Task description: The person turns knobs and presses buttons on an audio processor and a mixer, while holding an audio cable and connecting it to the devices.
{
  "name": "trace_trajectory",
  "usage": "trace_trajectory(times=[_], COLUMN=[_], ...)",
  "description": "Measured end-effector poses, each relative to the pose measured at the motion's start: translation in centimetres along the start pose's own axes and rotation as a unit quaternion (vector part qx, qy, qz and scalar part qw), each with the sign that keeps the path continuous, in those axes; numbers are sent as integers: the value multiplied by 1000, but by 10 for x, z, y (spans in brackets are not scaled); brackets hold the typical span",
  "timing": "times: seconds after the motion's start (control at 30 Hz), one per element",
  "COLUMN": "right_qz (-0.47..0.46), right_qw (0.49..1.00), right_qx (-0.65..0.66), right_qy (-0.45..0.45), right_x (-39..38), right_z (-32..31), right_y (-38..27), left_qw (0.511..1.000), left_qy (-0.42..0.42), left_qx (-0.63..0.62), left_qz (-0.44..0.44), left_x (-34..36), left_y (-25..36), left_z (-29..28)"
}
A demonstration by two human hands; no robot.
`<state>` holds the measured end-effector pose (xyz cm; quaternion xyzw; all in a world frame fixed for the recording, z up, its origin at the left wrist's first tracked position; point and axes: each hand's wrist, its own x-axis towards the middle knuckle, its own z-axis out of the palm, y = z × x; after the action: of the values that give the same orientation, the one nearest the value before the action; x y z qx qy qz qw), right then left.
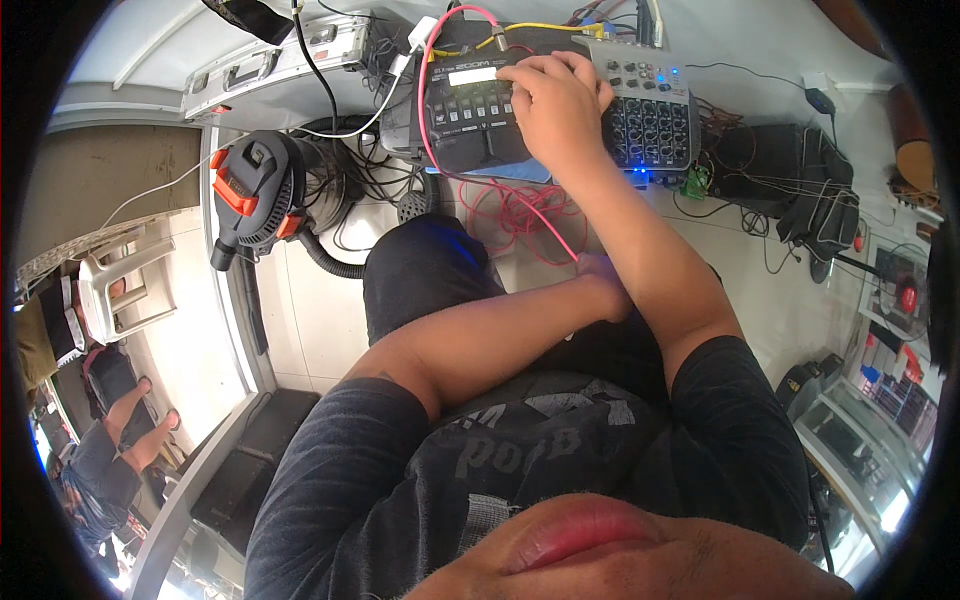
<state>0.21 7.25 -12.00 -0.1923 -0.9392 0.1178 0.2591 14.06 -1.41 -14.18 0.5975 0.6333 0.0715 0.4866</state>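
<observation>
My right hand is over the upper right of a black multi-effects pedal, fingers apart. Its index fingertip touches down beside the lit display; what lies under the other fingers is hidden. A mixer with rows of knobs and blue lights stands against the pedal's right side. My left hand is low in front of my body, partly covered by my right forearm. A pink cable loops from above the pedal down to that hand, which appears closed on it; the fingers barely show.
A grey and orange vacuum cleaner stands at the left, below a silver case. Pink cable coils lie on the floor. Black bags and loose wires are at the right. Another person's legs show at the far left.
</observation>
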Motion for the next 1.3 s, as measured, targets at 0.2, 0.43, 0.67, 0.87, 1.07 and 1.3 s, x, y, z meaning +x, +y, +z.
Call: trace_trajectory(times=[0.2,0.43,0.67,0.87,1.07,1.3], right_qz=[20,2,11,13,25,9], right_qw=[1000,1000,1000,1000,999,1000], right_qx=[7,26,3,11,8,14], right_qy=[-8,2,-11,-19,-21,-11], right_x=[3,2,0,3,2,1], right_z=[-4,-4,-4,-6,-8,-4], right_y=[-6,-3,-3,-8,-5,-6], left_qw=[999,1000,1000,1000,1000,1000], left_qy=[-22,-10,-16,-7,-10,4], left_qx=[26,10,16,19,1,17], left_qz=[5,12,10,-2,7,-6], left_x=[-3,-11,-5,0,-2,5], left_y=[1,4,2,0,1,-2], left_z=[-6,-13,-7,-1,-4,7])
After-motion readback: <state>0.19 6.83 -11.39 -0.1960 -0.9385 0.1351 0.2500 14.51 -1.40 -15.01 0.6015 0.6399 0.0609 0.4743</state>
